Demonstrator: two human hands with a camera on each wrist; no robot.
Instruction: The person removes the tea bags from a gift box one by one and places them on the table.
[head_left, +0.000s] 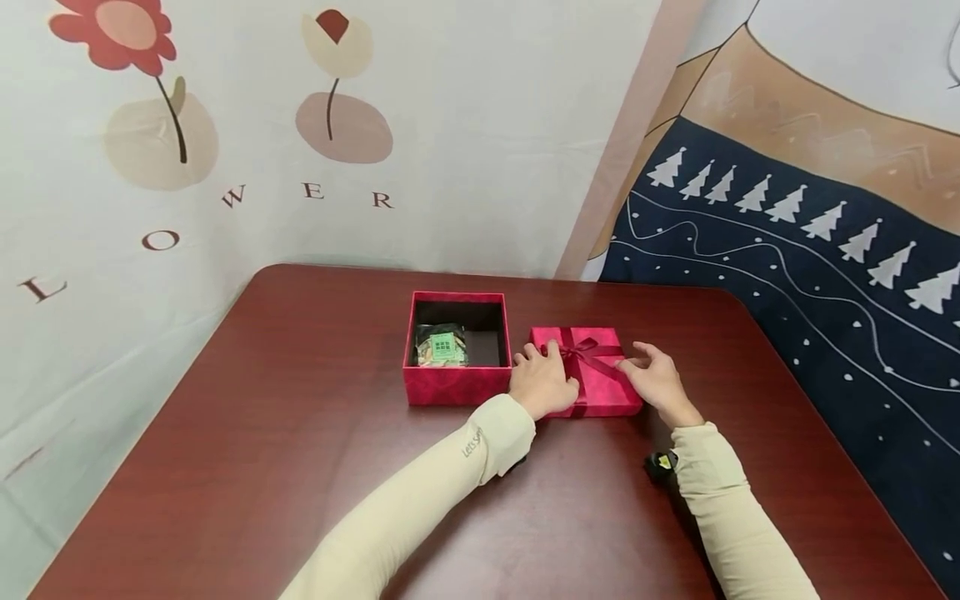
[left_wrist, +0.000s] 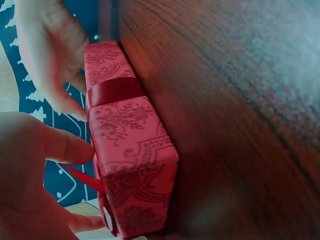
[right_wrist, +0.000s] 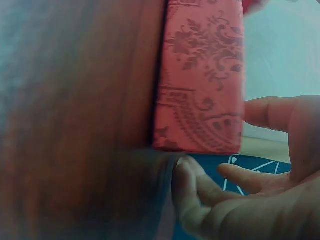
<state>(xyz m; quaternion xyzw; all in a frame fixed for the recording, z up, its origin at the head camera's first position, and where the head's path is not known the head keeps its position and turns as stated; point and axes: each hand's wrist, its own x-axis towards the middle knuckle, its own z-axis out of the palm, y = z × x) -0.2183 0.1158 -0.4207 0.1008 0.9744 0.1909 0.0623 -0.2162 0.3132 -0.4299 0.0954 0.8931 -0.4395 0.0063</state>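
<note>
A red patterned gift-box lid (head_left: 611, 390) with a dark red ribbon and bow (head_left: 588, 350) lies on the table. My left hand (head_left: 542, 385) reaches over its left part, fingers spread beside the bow; in the left wrist view a fingertip meets the lid's top edge. At the lid's right edge is my right hand (head_left: 657, 382), thumb at the top surface and other fingers just off the side. To the left stands the red box base (head_left: 457, 387), uncovered and black inside. It holds a clear packet (head_left: 441, 346) with a green label.
The brown table (head_left: 300, 433) has a rounded far-left corner and extends behind the box. A pale flower-print cloth (head_left: 480, 125) hangs along the back, and a dark blue tree-print cloth (head_left: 787, 250) along the right side.
</note>
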